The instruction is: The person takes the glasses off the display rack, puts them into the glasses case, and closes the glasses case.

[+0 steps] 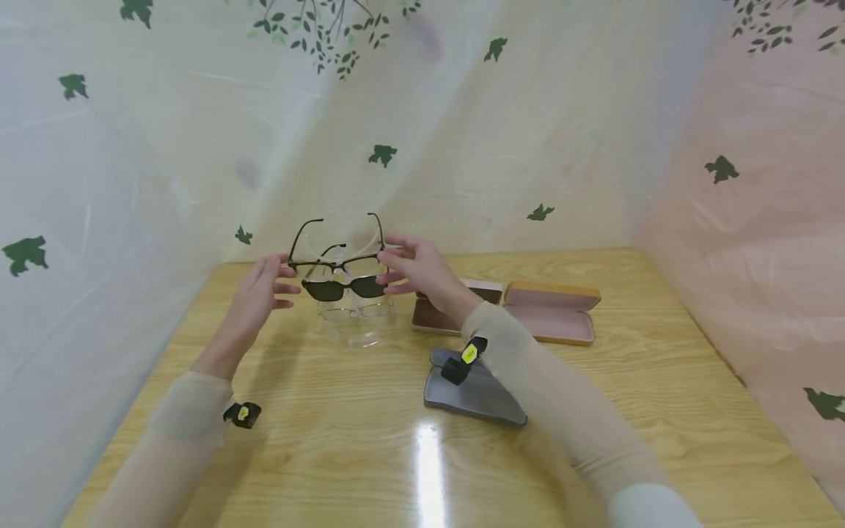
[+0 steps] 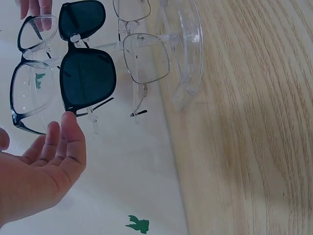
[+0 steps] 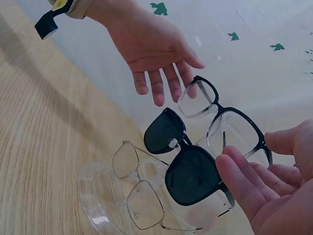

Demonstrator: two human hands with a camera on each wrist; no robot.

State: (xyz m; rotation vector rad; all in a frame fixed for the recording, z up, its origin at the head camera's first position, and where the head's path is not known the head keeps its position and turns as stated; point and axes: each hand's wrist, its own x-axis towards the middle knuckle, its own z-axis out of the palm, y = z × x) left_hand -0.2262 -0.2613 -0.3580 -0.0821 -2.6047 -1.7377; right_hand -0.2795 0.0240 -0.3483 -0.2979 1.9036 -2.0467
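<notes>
Left of center in the head view, between two bare hands: black-rimmed clear glasses (image 1: 338, 268), with temples pointing toward the top of the frame. At the upper end of a transparent display stand (image 2: 196, 73), above dark sunglasses (image 1: 326, 291) and, lowest, thin wire-rimmed glasses (image 2: 146, 58). Just beside the rim's left corner, the left hand (image 1: 256, 290), palm showing at upper center in the right wrist view, with fingers extended and loosely spread. At the opposite corner, the right hand (image 1: 425, 271), seen at lower right in the right wrist view, with thumb and nearly straight fingers held apart around the hinge; cannot tell from these angles whether touching the frame or just short of it.

Below and right of center in the head view, a gray case (image 1: 462, 396), partly hidden by the right sleeve (image 1: 561, 396). Higher, at center right, side by side and open: a dark-lined case (image 1: 430, 317), partly behind the right wrist, and a pink-lined case (image 1: 557, 323) with lid raised. Beneath everything, a wood-grain table (image 1: 317, 455); across the top, a pale backdrop (image 1: 462, 198) dotted with green bird-like shapes.
</notes>
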